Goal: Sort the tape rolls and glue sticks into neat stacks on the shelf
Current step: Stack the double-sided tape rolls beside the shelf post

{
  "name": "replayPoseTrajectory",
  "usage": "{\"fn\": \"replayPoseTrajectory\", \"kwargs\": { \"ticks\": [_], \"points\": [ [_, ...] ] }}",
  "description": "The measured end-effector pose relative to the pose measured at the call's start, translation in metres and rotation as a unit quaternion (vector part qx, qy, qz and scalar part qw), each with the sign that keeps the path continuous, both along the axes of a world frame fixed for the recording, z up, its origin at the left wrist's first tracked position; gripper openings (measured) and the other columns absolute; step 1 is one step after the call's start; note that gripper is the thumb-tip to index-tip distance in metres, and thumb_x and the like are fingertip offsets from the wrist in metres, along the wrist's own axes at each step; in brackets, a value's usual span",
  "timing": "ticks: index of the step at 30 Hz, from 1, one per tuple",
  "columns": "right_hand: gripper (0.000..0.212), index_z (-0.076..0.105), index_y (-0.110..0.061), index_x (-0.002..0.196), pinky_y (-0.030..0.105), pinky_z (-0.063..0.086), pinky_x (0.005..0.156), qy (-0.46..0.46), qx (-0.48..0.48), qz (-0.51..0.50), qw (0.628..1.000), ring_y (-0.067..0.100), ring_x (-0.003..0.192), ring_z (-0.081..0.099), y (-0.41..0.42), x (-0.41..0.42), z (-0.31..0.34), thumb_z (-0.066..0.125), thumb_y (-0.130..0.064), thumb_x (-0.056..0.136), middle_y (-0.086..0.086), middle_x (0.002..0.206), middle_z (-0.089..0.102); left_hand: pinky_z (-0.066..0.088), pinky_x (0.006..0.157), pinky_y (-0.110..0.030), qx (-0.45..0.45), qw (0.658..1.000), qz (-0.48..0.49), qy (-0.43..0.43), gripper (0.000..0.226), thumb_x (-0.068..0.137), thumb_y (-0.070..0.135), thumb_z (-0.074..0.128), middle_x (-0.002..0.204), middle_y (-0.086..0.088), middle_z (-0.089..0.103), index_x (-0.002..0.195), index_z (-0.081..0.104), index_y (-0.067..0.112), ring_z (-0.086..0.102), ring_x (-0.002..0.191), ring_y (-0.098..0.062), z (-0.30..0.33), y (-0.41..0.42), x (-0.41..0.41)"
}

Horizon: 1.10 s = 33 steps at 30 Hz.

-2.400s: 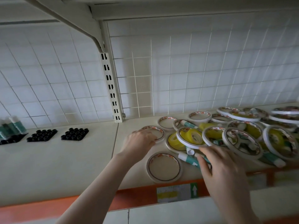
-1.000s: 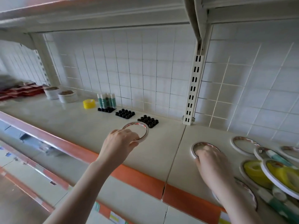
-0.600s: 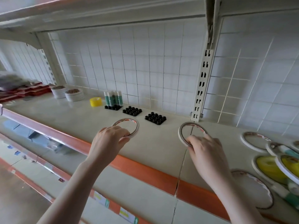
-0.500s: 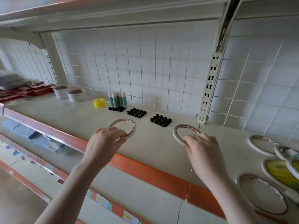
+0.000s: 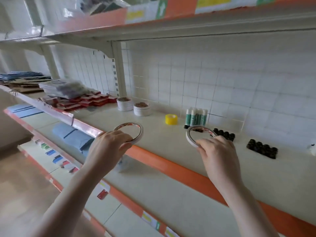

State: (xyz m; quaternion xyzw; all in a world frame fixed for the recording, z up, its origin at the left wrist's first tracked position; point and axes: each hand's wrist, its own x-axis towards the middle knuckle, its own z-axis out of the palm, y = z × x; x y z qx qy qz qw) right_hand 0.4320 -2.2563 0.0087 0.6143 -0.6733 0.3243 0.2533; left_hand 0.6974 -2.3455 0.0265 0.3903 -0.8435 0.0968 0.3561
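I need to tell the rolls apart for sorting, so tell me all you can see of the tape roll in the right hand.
The tape roll in the right hand is a thin, wide white ring with a large open centre and a narrow band of tape; reddish-brown printing runs along its inner rim. It looks like paper or card. It is tilted, with its far edge raised, above the cream shelf in front of the glue sticks. The right hand pinches its near edge; nothing else visibly touches it.

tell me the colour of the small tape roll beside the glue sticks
Yellow: the small roll, clearest in the head view.
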Motion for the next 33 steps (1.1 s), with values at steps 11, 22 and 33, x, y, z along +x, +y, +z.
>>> {"fn": "replayPoseTrajectory", "kwargs": {
  "ticks": [11,22,33],
  "points": [
    [0.023,0.061,-0.015,0.059,0.030,0.039,0.057,0.012,0.061,0.037,0.997,0.029,0.064,0.057,-0.133,0.078,0.022,0.082,-0.007,0.062,0.000,0.054,0.059,0.046,0.056,-0.027,-0.004,1.000,0.024,-0.002,0.017,0.064,0.008,0.083,0.067,0.005,0.067,0.076,0.073,0.014,0.062,0.055,-0.020,0.001,-0.109,0.087],
    [0.017,0.069,-0.021,0.097,0.030,0.023,0.066,0.011,0.097,0.036,0.995,0.024,0.090,0.050,-0.291,0.087,0.048,0.054,-0.025,0.092,0.001,0.075,0.053,0.052,0.055,-0.038,0.010,1.000,0.006,0.003,0.015,0.069,0.013,0.081,0.072,0.001,0.067,0.080,0.073,0.018,0.063,0.061,-0.028,0.010,-0.260,0.088],
    [0.013,0.071,-0.021,0.093,0.030,0.032,0.072,-0.030,0.182,0.062,0.981,0.023,0.092,0.052,-0.379,0.090,0.031,0.059,-0.024,0.089,0.001,0.087,0.069,0.049,0.055,-0.031,0.018,0.999,-0.038,0.001,0.018,0.067,0.010,0.082,0.073,0.003,0.068,0.080,0.073,0.017,0.062,0.060,-0.026,0.003,-0.336,0.079]
  ]
}}
